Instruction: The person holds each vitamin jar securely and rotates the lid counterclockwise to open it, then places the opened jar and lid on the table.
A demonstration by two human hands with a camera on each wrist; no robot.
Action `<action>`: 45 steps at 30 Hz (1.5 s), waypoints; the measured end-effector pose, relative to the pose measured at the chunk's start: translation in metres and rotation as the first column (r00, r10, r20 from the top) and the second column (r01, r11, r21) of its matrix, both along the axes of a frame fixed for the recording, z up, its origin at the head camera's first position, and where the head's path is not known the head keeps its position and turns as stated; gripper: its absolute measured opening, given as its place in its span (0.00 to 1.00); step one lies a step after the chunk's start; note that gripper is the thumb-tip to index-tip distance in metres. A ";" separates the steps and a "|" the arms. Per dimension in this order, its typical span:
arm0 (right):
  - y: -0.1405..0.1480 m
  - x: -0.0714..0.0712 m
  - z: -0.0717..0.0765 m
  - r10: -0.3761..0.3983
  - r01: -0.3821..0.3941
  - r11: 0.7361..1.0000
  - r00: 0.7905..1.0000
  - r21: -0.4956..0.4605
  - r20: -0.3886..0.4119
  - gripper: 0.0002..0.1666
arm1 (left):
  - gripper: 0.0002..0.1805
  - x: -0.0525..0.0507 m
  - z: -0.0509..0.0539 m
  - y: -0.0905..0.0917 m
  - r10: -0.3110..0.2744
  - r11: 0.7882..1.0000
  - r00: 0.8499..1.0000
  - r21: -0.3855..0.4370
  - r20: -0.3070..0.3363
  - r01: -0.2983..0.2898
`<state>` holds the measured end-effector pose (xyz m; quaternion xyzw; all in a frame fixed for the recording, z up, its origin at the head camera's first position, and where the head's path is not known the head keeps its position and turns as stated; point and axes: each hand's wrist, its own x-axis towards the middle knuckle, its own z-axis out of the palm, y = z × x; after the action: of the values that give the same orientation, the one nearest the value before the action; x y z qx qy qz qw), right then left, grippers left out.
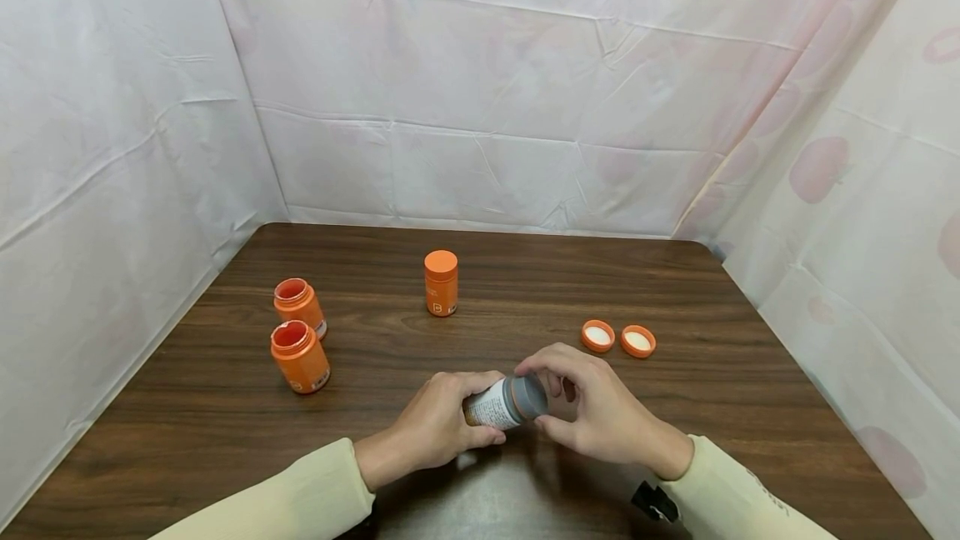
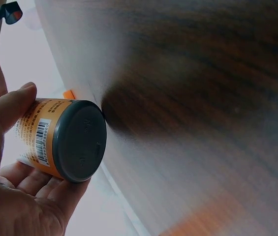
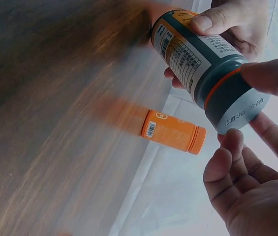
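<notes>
Toward six o'clock on the dark brown wood-grain counter (image 1: 525, 273): a dark grey cylindrical bottle (image 1: 491, 407), held aslant between two hands, with its dark grey cap (image 1: 531, 395) pointing to three o'clock. Around the body, curled thumb and fingers of the left hand (image 1: 435, 422); at the cap, pinching it by the rim, thumb and fingers of the right hand (image 1: 600, 407).

Whole only from the head, with clock hours read from the bottle: at nine to ten o'clock, two uncapped orange plastic jars (image 1: 302, 367), one behind the other; at two o'clock, two round orange lids (image 1: 597, 337), white-lined side up. At eleven o'clock, a capped orange plastic jar (image 1: 441, 286), upright; visible again from the right wrist, there with a small white barcode patch (image 3: 150, 129).

Only from the left wrist: the flat dark base (image 2: 82, 142), faintly marked, too small to read. From the right wrist alone: small characters across the cap's paler end face, plus a ruled white label panel (image 3: 187, 68).

For looks: dark grey-green, wrapped in white and orange, with a thin bright orange ring (image 3: 221, 87) near the cap. Contact between base and counter: impossible to tell.
</notes>
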<state>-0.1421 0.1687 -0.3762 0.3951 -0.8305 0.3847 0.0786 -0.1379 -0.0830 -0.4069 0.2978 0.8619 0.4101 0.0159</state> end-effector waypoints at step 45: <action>-0.004 0.002 -0.003 -0.220 0.208 0.974 0.961 0.090 0.166 0.23 | 0.27 -0.001 -0.001 0.000 -0.008 1.000 1.000 0.006 -0.011 0.008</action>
<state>-0.1404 0.1645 -0.3791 0.2703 -0.8853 0.3769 0.0323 -0.1389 -0.0835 -0.4078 0.3038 0.8595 0.4110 0.0118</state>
